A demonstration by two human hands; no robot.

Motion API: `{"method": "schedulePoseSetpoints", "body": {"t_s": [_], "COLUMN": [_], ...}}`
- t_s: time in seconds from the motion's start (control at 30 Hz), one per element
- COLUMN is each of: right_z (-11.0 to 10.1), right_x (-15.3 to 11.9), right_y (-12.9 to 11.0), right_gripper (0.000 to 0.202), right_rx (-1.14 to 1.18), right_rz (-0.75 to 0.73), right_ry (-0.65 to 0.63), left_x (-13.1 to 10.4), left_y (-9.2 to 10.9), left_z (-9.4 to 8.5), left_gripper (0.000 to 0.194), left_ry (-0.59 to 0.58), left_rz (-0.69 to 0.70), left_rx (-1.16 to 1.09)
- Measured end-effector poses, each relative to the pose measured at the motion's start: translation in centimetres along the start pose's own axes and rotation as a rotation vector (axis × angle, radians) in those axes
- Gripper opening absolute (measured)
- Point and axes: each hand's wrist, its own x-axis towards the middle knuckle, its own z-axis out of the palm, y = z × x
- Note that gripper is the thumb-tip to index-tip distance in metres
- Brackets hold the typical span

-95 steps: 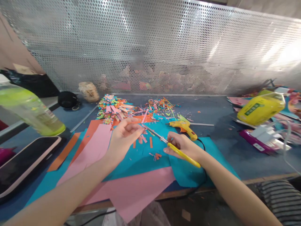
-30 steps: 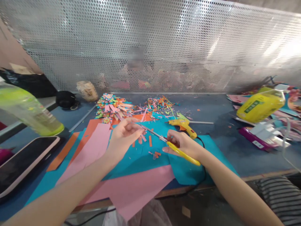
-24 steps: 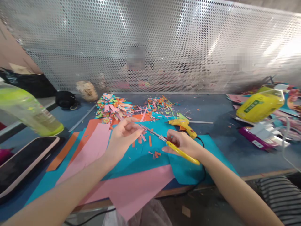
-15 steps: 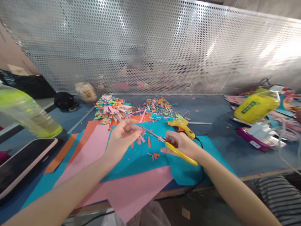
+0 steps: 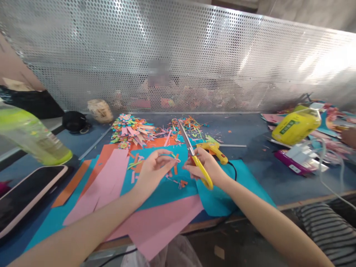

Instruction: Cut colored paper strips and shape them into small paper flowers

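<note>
My right hand grips yellow-handled scissors, whose closed blades point away from me and up. My left hand pinches a small pale strip of paper between thumb and fingertips, a short way left of the scissors. Beneath both hands lies a blue paper sheet with small orange, pink and green paper strips scattered over it. More clippings lie just below my left fingertips. Beyond my right hand rests a yellow glue gun.
Pink sheets overhang the table's front edge. A fringed paper piece and a heap of shreds lie at the back, before a perforated metal panel. A phone and bottle stand left; a yellow bottle leans right.
My right hand has swung the scissors from pointing left to pointing away, off the left fingers. My left hand has dropped slightly nearer me, still pinching paper.
</note>
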Motion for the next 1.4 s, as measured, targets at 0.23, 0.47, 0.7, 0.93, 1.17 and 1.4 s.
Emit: {"method": "schedulePoseSetpoints", "body": {"t_s": [0.23, 0.47, 0.7, 0.93, 1.17, 1.4], "right_z": [1.3, 1.3, 1.4, 1.4, 1.4, 0.1], "right_x": [0.6, 0.7, 0.8, 0.5, 0.2, 0.0], "right_y": [-0.2, -0.3, 0.0, 0.1, -0.3, -0.1], "right_gripper": [0.044, 0.044, 0.039, 0.042, 0.043, 0.041], "right_rx": [0.046, 0.017, 0.058, 0.116, 0.064, -0.060], "right_rz": [-0.117, -0.140, -0.090, -0.106, -0.096, -0.125], "right_ry": [0.063, 0.107, 0.087, 0.031, 0.029, -0.011], "left_x": [-0.2, -0.1, -0.2, -0.2, -0.3, -0.1], "left_y": [-0.5, -0.5, -0.7, -0.4, -0.4, 0.0], "left_z": [-0.2, -0.2, -0.2, -0.3, -0.3, -0.4], "left_gripper": [0.032, 0.030, 0.033, 0.040, 0.036, 0.034], "left_ry": [-0.034, -0.051, -0.082, -0.111, -0.113, -0.046], "left_rz": [0.023, 0.024, 0.002, 0.002, -0.001, -0.004], "left_rx": [0.012, 0.052, 0.057, 0.020, 0.046, 0.027]}}
